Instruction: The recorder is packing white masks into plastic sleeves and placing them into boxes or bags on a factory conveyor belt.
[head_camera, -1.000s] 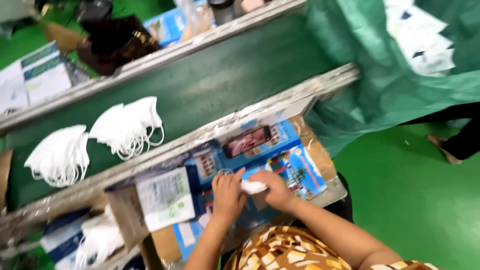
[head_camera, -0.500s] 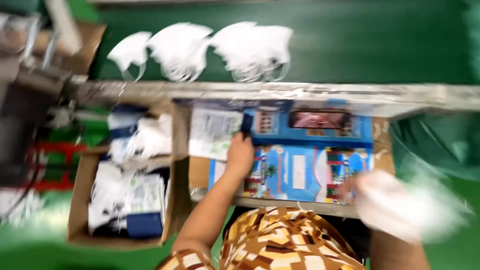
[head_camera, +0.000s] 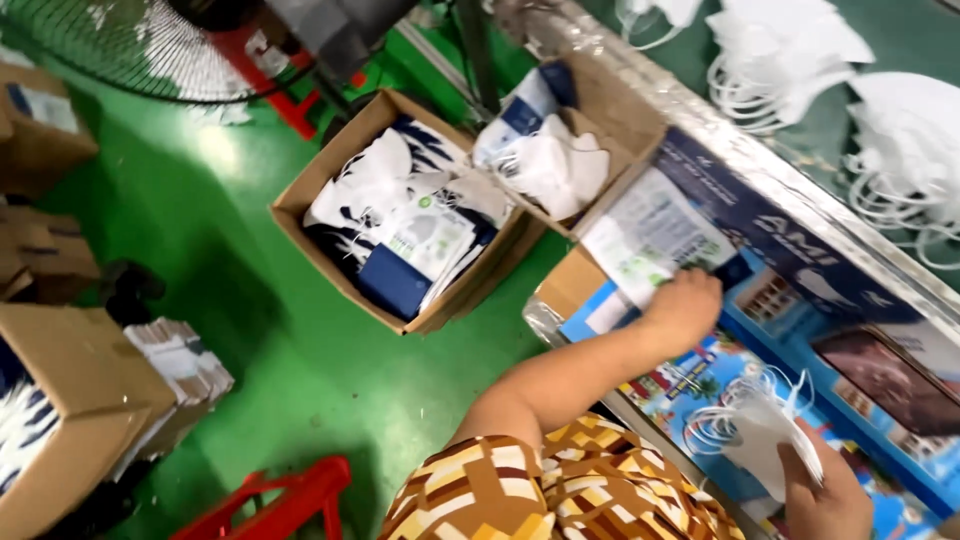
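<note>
Left hand (head_camera: 685, 305) fingers closed on white printed packet (head_camera: 655, 235); right hand (head_camera: 825, 490) fingers clamped white mask (head_camera: 755, 430), not yet bagged.

My green floor (head_camera: 330, 350) carries open cardboard boxes (head_camera: 300, 200) of packed masks, a red stool (head_camera: 290, 500) and a fan base (head_camera: 270, 70); the green conveyor belt (head_camera: 900, 30) carries loose white masks (head_camera: 800, 60).

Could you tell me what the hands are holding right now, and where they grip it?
The right hand grips a white mask by its lower edge. The left hand rests on a leaflet, its grip hidden.
</note>
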